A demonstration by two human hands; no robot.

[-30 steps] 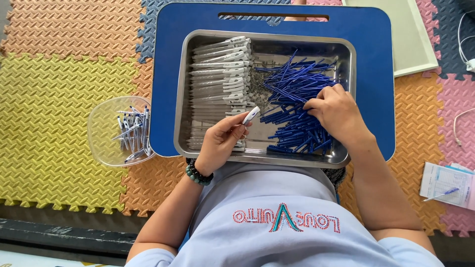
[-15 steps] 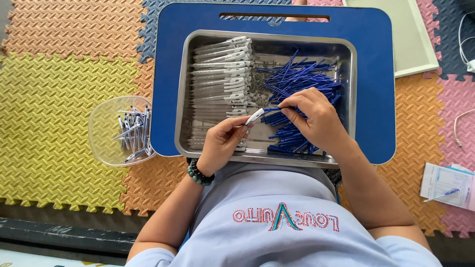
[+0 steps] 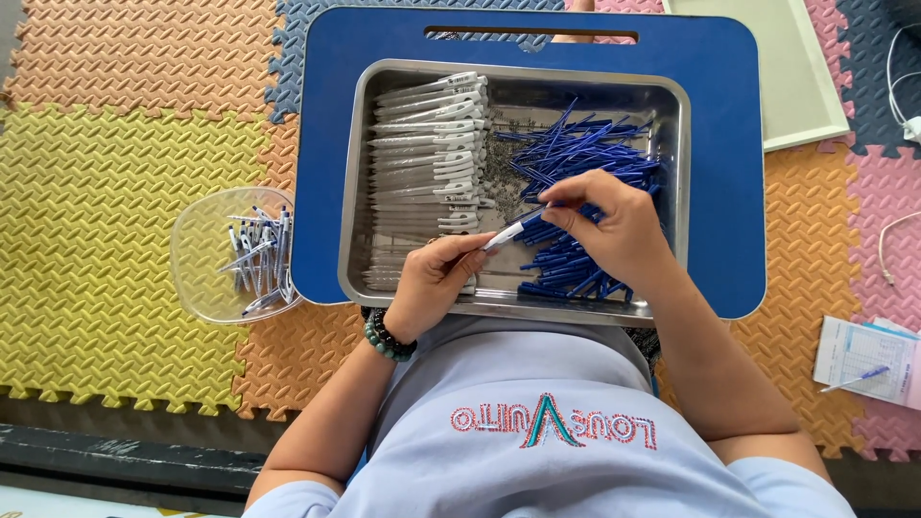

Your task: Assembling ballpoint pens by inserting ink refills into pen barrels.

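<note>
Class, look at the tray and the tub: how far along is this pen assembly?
Done: a modest heap of assembled pens lies in the clear tub. In hand: the left hand holds one white barrel while the right hand feeds a blue refill into its tip. Left: a long row of white barrels and a big pile of blue refills in the metal tray, so most remains.

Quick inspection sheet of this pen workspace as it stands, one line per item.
Surface: blue lap tray over coloured foam mats.
Job's things: metal pan holds white pen barrels stacked left, blue refills piled right.
Clutter: clear tub of pens at left; paper slip with a pen at right.
Hands: left hand grips one white barrel; right hand pinches at its tip.
Cables: white cable at right edge.
Surroundings: pale board top right.
</note>
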